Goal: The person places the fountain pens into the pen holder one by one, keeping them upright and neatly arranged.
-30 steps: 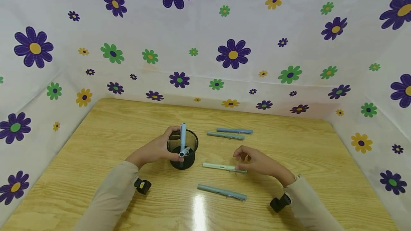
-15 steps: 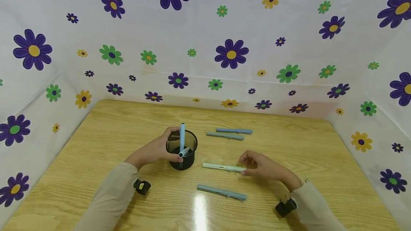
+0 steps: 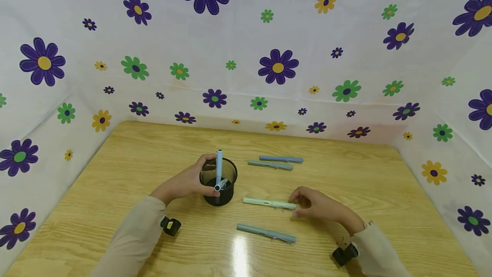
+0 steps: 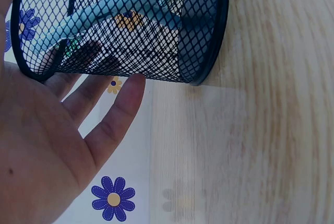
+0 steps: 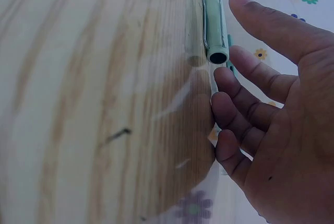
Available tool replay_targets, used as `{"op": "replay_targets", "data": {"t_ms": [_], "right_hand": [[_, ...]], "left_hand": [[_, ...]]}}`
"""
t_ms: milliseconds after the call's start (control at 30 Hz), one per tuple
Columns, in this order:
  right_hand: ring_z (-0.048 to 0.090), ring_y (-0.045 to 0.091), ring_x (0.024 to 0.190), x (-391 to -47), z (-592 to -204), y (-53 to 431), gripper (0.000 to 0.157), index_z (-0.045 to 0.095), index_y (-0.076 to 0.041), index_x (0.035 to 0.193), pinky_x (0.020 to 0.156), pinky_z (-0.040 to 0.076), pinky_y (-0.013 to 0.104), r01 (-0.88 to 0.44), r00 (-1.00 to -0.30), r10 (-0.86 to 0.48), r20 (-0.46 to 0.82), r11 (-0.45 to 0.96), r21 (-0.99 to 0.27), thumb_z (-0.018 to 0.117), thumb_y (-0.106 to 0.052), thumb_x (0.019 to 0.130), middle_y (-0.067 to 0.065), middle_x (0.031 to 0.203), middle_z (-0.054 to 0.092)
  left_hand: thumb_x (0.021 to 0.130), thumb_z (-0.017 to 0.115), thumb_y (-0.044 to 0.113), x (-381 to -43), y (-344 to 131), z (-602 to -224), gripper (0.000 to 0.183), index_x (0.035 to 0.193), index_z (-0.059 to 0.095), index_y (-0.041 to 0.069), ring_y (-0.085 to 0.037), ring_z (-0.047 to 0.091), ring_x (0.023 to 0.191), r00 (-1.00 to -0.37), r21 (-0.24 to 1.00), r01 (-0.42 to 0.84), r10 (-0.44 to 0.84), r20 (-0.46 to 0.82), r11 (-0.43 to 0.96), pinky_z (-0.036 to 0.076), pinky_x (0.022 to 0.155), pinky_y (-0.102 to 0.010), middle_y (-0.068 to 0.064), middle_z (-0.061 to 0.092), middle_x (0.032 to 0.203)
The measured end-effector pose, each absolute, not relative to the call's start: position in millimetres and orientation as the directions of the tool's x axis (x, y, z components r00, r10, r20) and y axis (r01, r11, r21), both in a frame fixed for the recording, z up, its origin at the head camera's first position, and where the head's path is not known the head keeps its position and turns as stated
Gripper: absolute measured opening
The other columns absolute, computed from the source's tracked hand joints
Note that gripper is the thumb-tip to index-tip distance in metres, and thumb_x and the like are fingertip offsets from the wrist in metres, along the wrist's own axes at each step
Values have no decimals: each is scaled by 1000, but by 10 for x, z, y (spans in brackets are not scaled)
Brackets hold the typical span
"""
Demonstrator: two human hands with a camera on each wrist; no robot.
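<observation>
My left hand [image 3: 186, 184] grips a black mesh pen holder [image 3: 219, 199] standing on the table, its thumb on the near side and fingers round the far side. A light blue pen [image 3: 219, 166] sticks up out of the holder, and another pale blue pen [image 3: 221, 184] leans inside it. In the left wrist view the pens cross behind the mesh [image 4: 156, 57]. My right hand [image 3: 320, 204] hovers with loosely bent fingers round the capped end of a pale green pen [image 3: 263, 202] lying flat. The right wrist view shows a gap between the thumb and that pen [image 5: 213, 20].
A grey-blue pen [image 3: 265, 233] lies nearer the front edge. Farther back, a grey-green pen [image 3: 270, 165] and a blue pen [image 3: 281, 159] lie close together. A white cloth with flowers [image 3: 246, 46] walls in the wooden table [image 3: 153, 140] at the back and sides.
My right hand has shifted right, from over the pale green pen's clip to its capped end. The left hand and pen holder have stayed in place.
</observation>
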State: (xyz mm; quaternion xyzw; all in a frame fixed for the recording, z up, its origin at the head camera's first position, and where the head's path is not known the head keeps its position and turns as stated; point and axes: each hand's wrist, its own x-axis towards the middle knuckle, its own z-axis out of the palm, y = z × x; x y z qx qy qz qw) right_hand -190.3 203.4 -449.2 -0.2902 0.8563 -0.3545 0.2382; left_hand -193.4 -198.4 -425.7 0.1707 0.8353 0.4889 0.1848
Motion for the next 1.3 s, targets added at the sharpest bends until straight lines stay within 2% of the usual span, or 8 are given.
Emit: {"op": "replay_targets", "data": {"t_ms": [600, 933, 1300], "right_hand": [[48, 6, 89, -1899, -4548, 1985, 35, 58, -9, 109, 79, 45, 23, -392, -744, -649, -159, 617, -683, 73, -30, 86, 2, 104, 57], [50, 5, 88, -1914, -4511, 1972, 23, 59, -13, 105, 78, 47, 24, -417, -759, -630, -161, 662, -623, 70, -26, 89, -2, 101, 59], [53, 3, 88, -1911, -4543, 1973, 19, 59, -12, 104, 78, 49, 25, -446, -748, -649, -134, 643, -623, 67, -23, 91, -1, 101, 60]], "left_hand": [[73, 82, 37, -1949, -1998, -4265, 102, 150, 18, 17, -37, 32, 142, -872, 877, 122, 472, -129, 465, 25, 112, -61, -18, 38, 150], [74, 82, 36, -1970, -1981, -4251, 102, 150, 17, 17, -37, 31, 142, -870, 878, 126, 477, -126, 462, 26, 113, -59, -17, 37, 150], [74, 82, 35, -1952, -1980, -4263, 102, 150, 18, 16, -37, 31, 142, -871, 880, 119, 474, -130, 460, 25, 113, -60, -17, 37, 150]]}}
